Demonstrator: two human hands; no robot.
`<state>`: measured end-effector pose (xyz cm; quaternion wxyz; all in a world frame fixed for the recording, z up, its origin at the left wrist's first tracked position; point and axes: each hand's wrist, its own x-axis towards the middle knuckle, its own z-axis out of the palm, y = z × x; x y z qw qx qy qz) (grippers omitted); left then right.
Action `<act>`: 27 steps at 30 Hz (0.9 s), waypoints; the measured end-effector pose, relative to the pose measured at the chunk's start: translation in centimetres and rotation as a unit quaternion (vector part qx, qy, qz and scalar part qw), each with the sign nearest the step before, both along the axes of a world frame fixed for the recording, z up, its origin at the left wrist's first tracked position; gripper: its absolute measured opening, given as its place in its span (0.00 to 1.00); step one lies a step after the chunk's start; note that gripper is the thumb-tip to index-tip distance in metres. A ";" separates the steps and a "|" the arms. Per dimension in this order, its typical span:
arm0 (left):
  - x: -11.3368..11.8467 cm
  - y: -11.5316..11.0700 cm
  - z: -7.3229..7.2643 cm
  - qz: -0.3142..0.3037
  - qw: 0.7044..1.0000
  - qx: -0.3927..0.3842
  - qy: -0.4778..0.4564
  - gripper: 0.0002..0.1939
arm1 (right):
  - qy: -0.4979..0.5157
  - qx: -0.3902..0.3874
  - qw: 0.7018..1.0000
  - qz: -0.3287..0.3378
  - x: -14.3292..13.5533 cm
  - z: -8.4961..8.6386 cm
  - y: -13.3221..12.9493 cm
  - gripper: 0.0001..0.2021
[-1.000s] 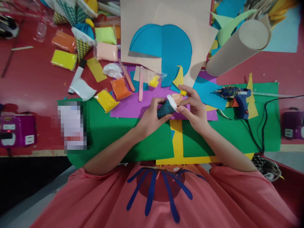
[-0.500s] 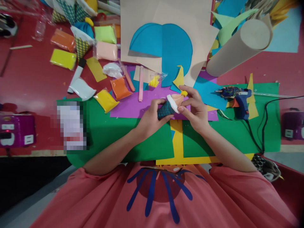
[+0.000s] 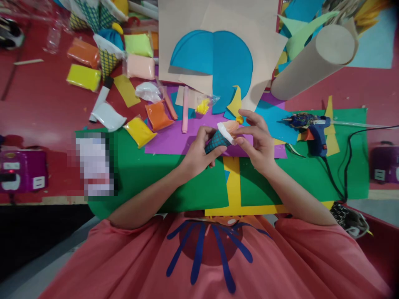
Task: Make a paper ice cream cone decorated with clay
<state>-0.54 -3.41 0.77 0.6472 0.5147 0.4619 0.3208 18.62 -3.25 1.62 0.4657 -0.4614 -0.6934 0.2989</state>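
Observation:
A small teal cone (image 3: 215,141) with a dark grid pattern, a white rim and a peach top lies tilted in my left hand (image 3: 199,155), whose fingers and thumb are wrapped round it. At its upper right end sits a small yellow ball (image 3: 239,120). My right hand (image 3: 260,143) touches the rim and peach part with thumb and fingertips, while its index finger is raised beside the yellow ball. Under both hands lie a purple sheet (image 3: 168,139) and a green sheet (image 3: 193,191).
A glue gun (image 3: 318,135) with a black cord lies at right, below a large beige paper roll (image 3: 308,66). Clay packets (image 3: 158,116), a marker (image 3: 101,99) and a finished cone (image 3: 108,60) are at left. Blue paper (image 3: 232,62) lies ahead.
My left hand has tilted the cone slightly, and its tip shows more. The yellow ball sits a little further left and up. My right hand's fingers have shifted slightly at the rim.

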 end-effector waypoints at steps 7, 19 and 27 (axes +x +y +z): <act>0.0 0.0 0.0 -0.020 1.000 -0.004 0.008 0.27 | 0.001 -0.028 0.999 0.025 0.0 -0.2 0.2 0.13; 0.4 0.3 0.6 -0.031 0.991 -0.077 -0.102 0.29 | -0.044 0.067 0.996 0.027 0.2 0.4 -0.4 0.13; 0.5 0.5 1.3 -0.055 0.973 -0.158 -0.157 0.31 | -0.158 0.102 0.981 0.045 0.5 -0.4 -0.1 0.18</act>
